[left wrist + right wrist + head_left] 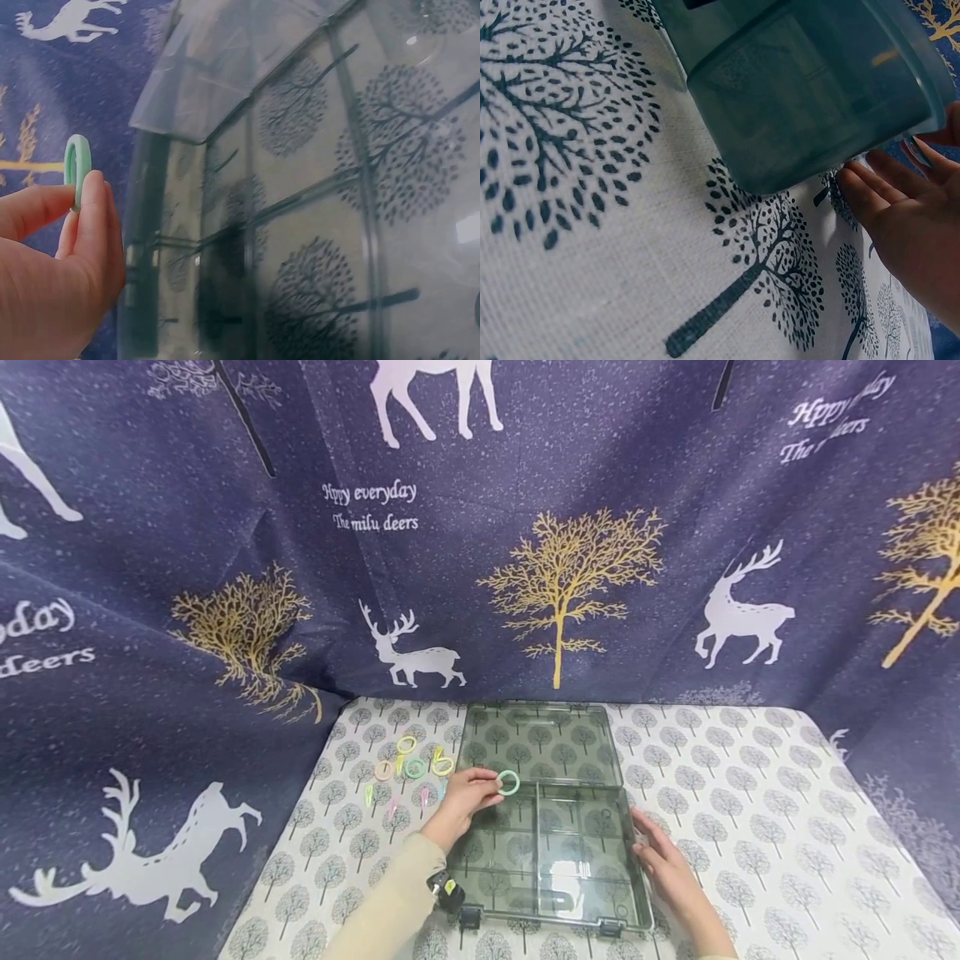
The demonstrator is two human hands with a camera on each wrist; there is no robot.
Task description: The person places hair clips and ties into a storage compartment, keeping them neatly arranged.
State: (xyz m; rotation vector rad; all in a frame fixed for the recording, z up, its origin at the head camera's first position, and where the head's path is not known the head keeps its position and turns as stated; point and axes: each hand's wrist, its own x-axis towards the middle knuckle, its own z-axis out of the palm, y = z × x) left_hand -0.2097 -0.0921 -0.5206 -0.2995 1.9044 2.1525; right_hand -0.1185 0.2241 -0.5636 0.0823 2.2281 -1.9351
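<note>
My left hand [468, 797] pinches a mint-green hair tie [509, 782] between thumb and fingers. In the head view it is over the back left part of a see-through grey-green plastic storage box [537, 852], whose lid [536, 743] lies folded back. The left wrist view shows the hair tie [78, 169] held upright at the fingertips, beside the box wall. On the right, the fingers of my right hand [667, 868] touch the box's outer side wall. In the right wrist view those fingers [877, 191] are fairly straight, along the wall's lower edge.
Left of the box, several hair ties, among them a yellow one [407, 745] and a green one [415, 767], lie with several small hair clips, such as a pink clip [424, 797]. A divider [537, 843] splits the box. A patterned cloth [712, 793] covers the table; a dark curtain hangs behind.
</note>
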